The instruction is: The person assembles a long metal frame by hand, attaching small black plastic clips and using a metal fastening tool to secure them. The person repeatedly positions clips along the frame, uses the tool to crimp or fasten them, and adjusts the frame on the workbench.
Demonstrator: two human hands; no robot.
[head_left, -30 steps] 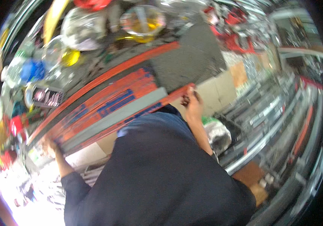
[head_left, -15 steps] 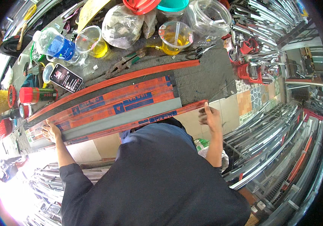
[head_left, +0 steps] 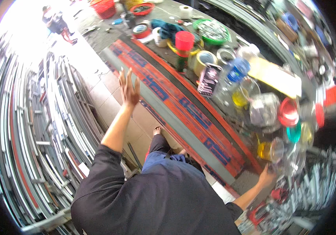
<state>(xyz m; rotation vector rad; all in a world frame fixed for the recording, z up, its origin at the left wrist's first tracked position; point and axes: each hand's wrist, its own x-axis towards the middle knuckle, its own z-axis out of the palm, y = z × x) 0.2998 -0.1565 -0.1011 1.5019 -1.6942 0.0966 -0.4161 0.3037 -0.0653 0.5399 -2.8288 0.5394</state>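
Long bars (head_left: 176, 101) with orange-red and blue film lie side by side on the workbench, a bare grey face (head_left: 158, 101) along their near side. Against that near edge my left hand (head_left: 129, 90) is raised with its fingers stretched apart, holding nothing; whether it touches the bars I cannot tell. A thin orange strip (head_left: 230, 135) lies apart on the bench, beyond a dark band. Past the bars' right end, my right hand (head_left: 268, 176) reaches toward a clear cup of yellow liquid (head_left: 270, 150). Motion smears its fingers, and anything in them is hidden.
Beyond the bars stand a phone (head_left: 209, 79), a red-capped jar (head_left: 184, 42), a water bottle (head_left: 236, 72), a stuffed plastic bag (head_left: 263, 109) and tape rolls (head_left: 141, 30). Racks of metal profiles (head_left: 30, 129) fill the left. A person (head_left: 57, 23) is at the far left.
The view has swung to the left. My right hand has left the end of the near bar and moved out toward the cups. My left hand is off the bars' left end, fingers raised.
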